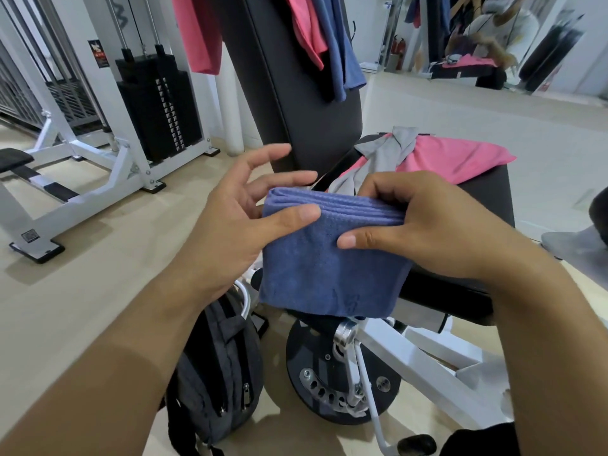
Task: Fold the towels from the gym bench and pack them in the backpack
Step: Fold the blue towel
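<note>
A folded blue towel [325, 268] hangs in the air in front of the gym bench [477, 192]. My right hand [427, 222] pinches its folded top edge at the right, thumb in front. My left hand [237, 218] is at the towel's left edge, thumb lying on the front, fingers straight and spread behind it. A pink towel [454, 159] and a grey towel [385, 153] lie on the bench seat. More pink and blue towels [329, 44] hang over the upright backrest [296, 110]. A dark backpack [214, 373] stands on the floor below my left forearm.
A white cable machine with a black weight stack [158, 103] stands at the left. The bench's white frame and black pivot disc [339, 373] are under the towel. A mirror [493, 37] lines the far wall. Light wooden floor lies to the left.
</note>
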The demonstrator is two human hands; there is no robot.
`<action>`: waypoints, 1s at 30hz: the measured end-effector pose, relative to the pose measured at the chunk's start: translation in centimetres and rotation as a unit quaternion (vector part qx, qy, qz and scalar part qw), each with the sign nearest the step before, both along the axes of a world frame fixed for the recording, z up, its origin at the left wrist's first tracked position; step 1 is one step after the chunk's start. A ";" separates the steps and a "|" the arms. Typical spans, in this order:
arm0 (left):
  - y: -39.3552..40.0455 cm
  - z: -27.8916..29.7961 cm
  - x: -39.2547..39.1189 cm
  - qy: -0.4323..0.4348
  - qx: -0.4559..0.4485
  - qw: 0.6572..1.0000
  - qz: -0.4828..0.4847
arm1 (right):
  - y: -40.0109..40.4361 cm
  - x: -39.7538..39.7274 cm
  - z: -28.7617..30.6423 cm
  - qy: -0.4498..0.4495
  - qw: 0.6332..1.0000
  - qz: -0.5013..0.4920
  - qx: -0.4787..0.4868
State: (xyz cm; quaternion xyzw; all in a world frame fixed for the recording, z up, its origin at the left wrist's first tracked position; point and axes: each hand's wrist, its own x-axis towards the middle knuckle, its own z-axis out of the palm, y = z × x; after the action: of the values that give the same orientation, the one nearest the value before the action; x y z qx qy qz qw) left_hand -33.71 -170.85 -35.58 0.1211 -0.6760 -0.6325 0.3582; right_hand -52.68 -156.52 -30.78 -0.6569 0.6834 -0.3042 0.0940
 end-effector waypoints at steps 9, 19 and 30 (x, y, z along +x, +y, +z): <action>0.8 -1.0 0.0 -0.169 0.002 0.985 0.017 | -0.3 -1.8 -0.7 -0.106 0.984 -0.072 0.126; 0.2 -0.9 -0.2 -0.096 0.099 0.990 0.005 | -1.8 -0.8 -1.6 -0.098 0.990 -0.089 -0.045; -0.2 -1.4 -0.4 -0.026 -0.077 0.995 0.066 | -1.6 -0.9 -2.5 -0.283 0.955 -0.030 -0.089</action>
State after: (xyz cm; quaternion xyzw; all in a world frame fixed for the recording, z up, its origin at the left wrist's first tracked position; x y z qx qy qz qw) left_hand -34.08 -171.08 -37.01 0.1536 -0.7222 -0.5501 0.3901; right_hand -53.60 -158.16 -33.24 -0.5290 0.6185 -0.5395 0.2158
